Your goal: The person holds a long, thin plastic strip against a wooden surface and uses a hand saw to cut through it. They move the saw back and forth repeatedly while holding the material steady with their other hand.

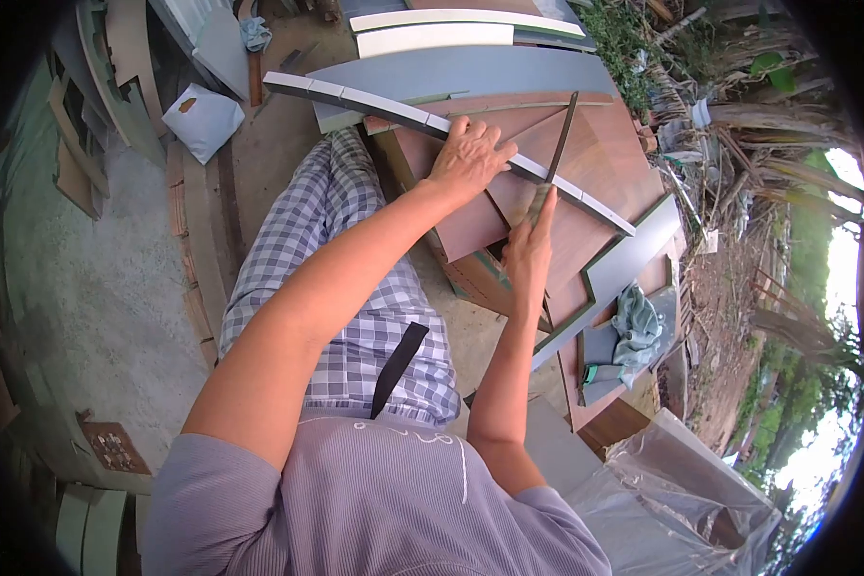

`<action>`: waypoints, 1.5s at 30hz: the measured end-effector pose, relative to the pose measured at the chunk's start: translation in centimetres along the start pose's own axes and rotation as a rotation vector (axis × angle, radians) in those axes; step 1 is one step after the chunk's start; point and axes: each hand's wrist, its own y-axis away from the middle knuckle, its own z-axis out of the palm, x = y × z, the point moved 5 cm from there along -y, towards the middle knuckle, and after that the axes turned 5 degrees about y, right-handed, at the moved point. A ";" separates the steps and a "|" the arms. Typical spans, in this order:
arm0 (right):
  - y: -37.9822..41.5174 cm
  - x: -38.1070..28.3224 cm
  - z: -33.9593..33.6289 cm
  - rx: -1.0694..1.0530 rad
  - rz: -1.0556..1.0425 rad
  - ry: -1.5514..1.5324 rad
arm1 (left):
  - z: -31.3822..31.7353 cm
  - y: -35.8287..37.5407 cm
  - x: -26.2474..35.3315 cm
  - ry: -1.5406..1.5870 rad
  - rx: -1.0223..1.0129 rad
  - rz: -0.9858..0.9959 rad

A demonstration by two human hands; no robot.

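Observation:
A long, narrow strip [355, 99], white on top with dark cross lines, lies slanted over reddish-brown boards [600, 158]. My left hand [470, 154] is closed around the strip near its middle, fingers over its far edge. My right hand [530, 245] grips the handle of a thin dark flat tool [564, 134], which looks like a file. The tool points away from me and crosses the strip to the right of my left hand. Whether its blade touches the strip's edge is hard to tell.
Grey panels [470, 72] lie beyond the boards. An angled grey piece [634, 250] and a teal cloth [636, 326] are at the right. A white bag [204, 123] stands at the left. Clear plastic sheeting [682, 480] covers something at the lower right.

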 end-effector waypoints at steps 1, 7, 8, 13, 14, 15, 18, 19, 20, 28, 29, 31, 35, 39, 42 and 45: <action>-0.2 -0.7 -0.1 -0.002 -0.006 0.001 | -0.1 0.0 0.0 0.008 0.015 0.005; 4.2 2.3 1.3 -0.030 0.051 0.033 | 0.0 0.0 -0.1 0.014 0.000 0.010; 6.3 3.2 1.8 0.041 -0.061 0.111 | -0.1 0.0 0.0 0.005 0.004 0.019; 8.1 4.3 2.0 0.036 -0.083 0.152 | -0.1 0.0 0.2 0.034 0.018 0.012; 6.8 3.9 1.6 0.042 -0.087 0.151 | -0.1 -0.1 0.1 0.030 0.000 -0.002; 5.1 3.3 1.3 0.049 -0.079 0.095 | -0.3 -0.2 0.1 0.024 0.008 -0.002; 0.3 0.2 0.5 0.032 -0.037 0.053 | -0.2 0.0 0.0 0.008 -0.009 -0.017; -0.4 -0.2 0.3 0.015 0.013 0.072 | -0.2 0.0 0.0 0.006 0.014 -0.007; -0.3 -0.3 0.3 0.014 0.006 0.073 | -0.3 0.1 0.0 0.005 0.037 0.004; 8.4 2.8 2.0 0.005 -0.041 0.150 | 0.0 0.0 -0.1 0.011 -0.002 0.003; 8.6 2.4 1.8 -0.032 0.004 0.114 | -0.1 0.1 0.0 0.012 0.013 0.003; 7.3 2.6 1.9 0.013 -0.044 0.134 | 0.1 0.0 0.1 0.024 0.012 0.004; 2.9 1.3 1.4 0.111 -0.174 0.130 | -0.2 -0.1 0.1 0.005 0.025 0.000; 0.1 1.0 0.9 0.077 -0.114 0.032 | -0.2 0.0 0.0 0.008 0.011 0.000; 2.3 1.9 1.3 0.078 -0.124 0.061 | 0.0 -0.1 -0.2 0.031 0.031 -0.002; 6.7 1.9 1.9 0.057 -0.136 0.156 | -0.1 0.0 -0.2 0.024 -0.013 -0.002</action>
